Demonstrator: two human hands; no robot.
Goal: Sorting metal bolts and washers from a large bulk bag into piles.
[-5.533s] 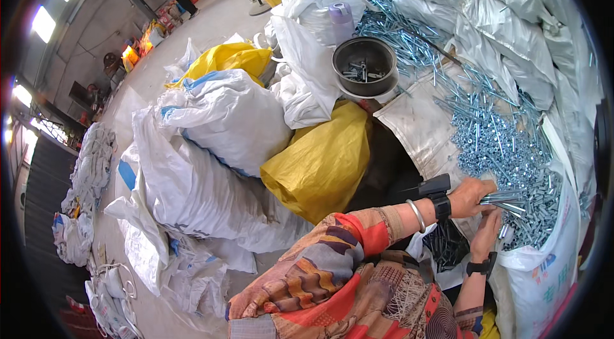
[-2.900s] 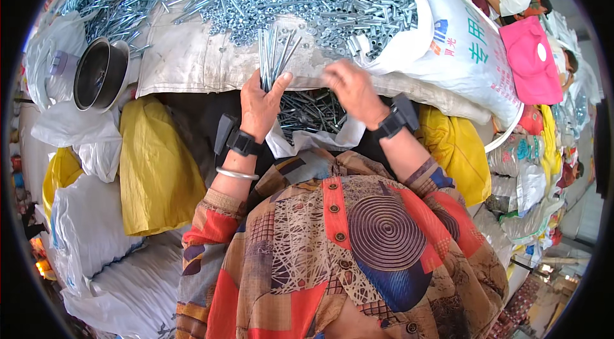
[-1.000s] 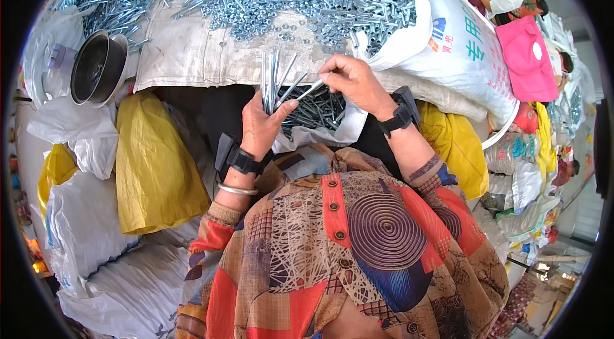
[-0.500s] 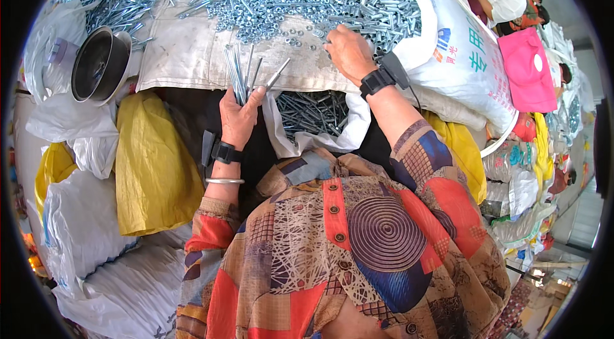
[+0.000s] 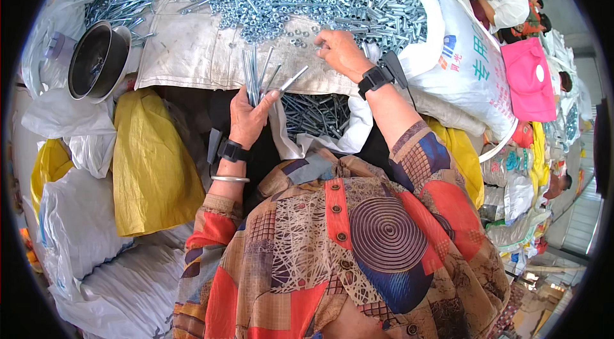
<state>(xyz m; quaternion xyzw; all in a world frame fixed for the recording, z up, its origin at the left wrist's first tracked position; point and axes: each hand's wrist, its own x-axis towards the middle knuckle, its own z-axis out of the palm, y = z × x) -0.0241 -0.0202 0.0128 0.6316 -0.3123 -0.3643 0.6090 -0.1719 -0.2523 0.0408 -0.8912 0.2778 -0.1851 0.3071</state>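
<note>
Head view: at 10 o'clock from centre, our left hand was closed round a bundle of thin, silvery metal rods, one splayed toward 2 o'clock. Our right hand, at 1 o'clock, hung by the near edge of a heap of small, ring-shaped, silvery metal nuts; whether its curled fingertips pinched anything, we couldn't tell. Near 12 o'clock, a white fabric sack held dark metal rods. We judged that a loosened left thumb could drop the splayed rod into that sack, and hasty right fingers could scatter nuts.
</note>
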